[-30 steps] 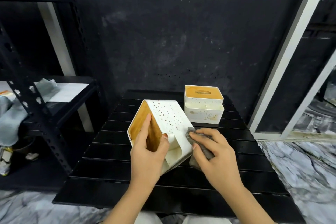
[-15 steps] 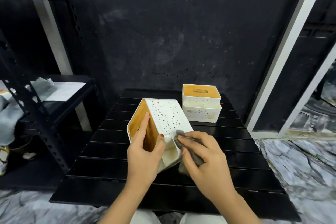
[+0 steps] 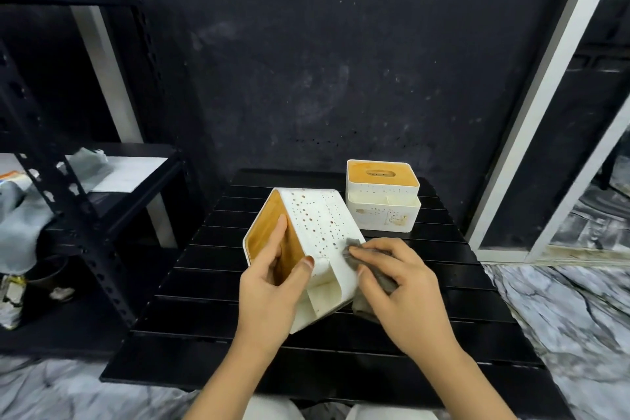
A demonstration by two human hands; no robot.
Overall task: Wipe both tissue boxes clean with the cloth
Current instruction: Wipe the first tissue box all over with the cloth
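Note:
A white tissue box (image 3: 318, 222) with a dotted pattern and a wooden lid is tipped on its side on the black slatted table (image 3: 211, 286). My left hand (image 3: 272, 286) grips it, fingers on the wooden lid, thumb on the white side. My right hand (image 3: 405, 290) presses a grey cloth (image 3: 378, 278) against the box's right side. A second tissue box (image 3: 381, 196) of the same kind stands upright behind, with brown stains on its front.
A black metal shelf rack (image 3: 51, 181) stands to the left, with grey cloth (image 3: 20, 225) and papers on it. A dark wall rises behind the table. A white door frame (image 3: 531, 133) is at the right. The floor is marble.
My right hand has slid the cloth a little up and left along the tilted box's side. The left hand keeps its grip on the box.

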